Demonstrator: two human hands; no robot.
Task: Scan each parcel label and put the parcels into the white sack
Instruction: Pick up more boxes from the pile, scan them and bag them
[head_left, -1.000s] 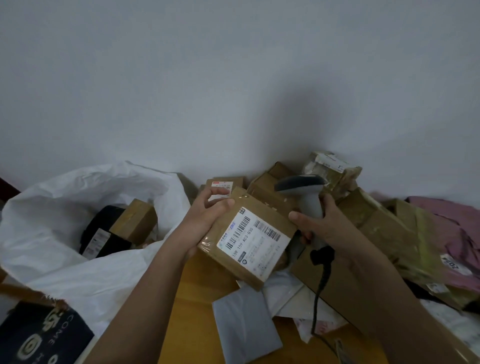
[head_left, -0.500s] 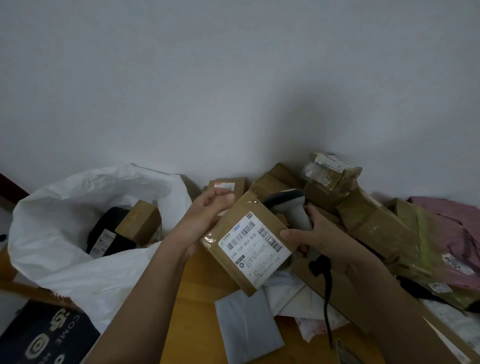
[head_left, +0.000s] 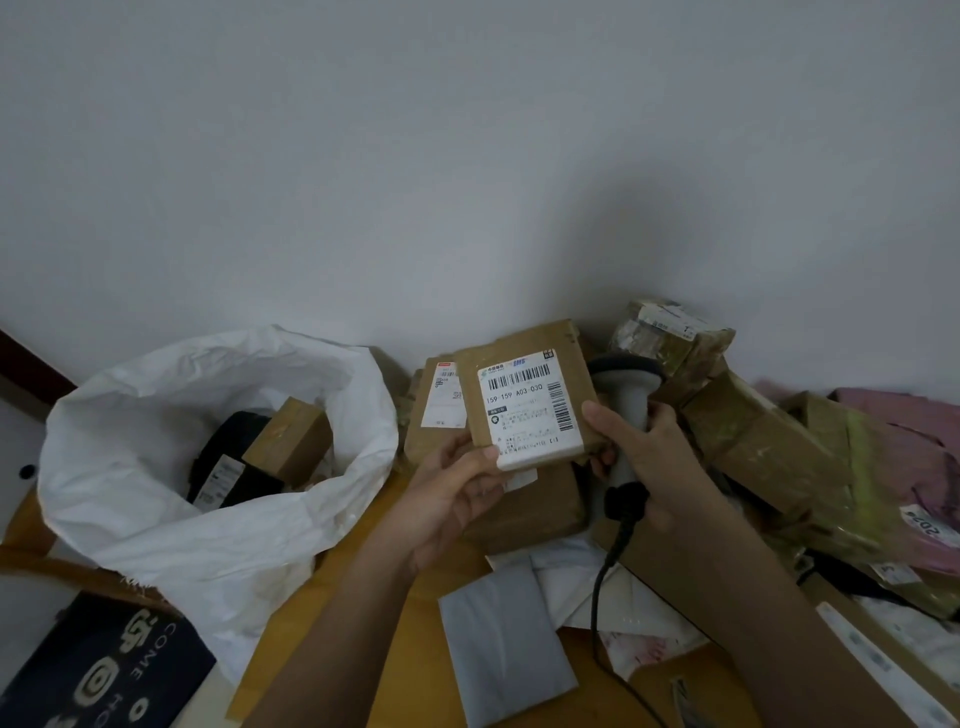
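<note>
Your desk (head_left: 410, 644) is wood, with a white sack (head_left: 218, 525) open at its left; a black parcel (head_left: 228, 467) and a brown box (head_left: 291, 441) sit inside it. A parcel pile (head_left: 769, 447) crowds the right side, and a grey mailer (head_left: 504, 649) lies flat near you. Your left hand (head_left: 452, 499) pinches the bottom left corner of a flat brown parcel (head_left: 524, 405), held up above the desk between sack and pile, its label (head_left: 530, 410) facing you. Your right hand (head_left: 654, 462) wraps the scanner (head_left: 626, 395) handle, thumb touching the parcel's right edge. The scanner head sits behind the parcel; its cable (head_left: 608, 571) hangs down.
</note>
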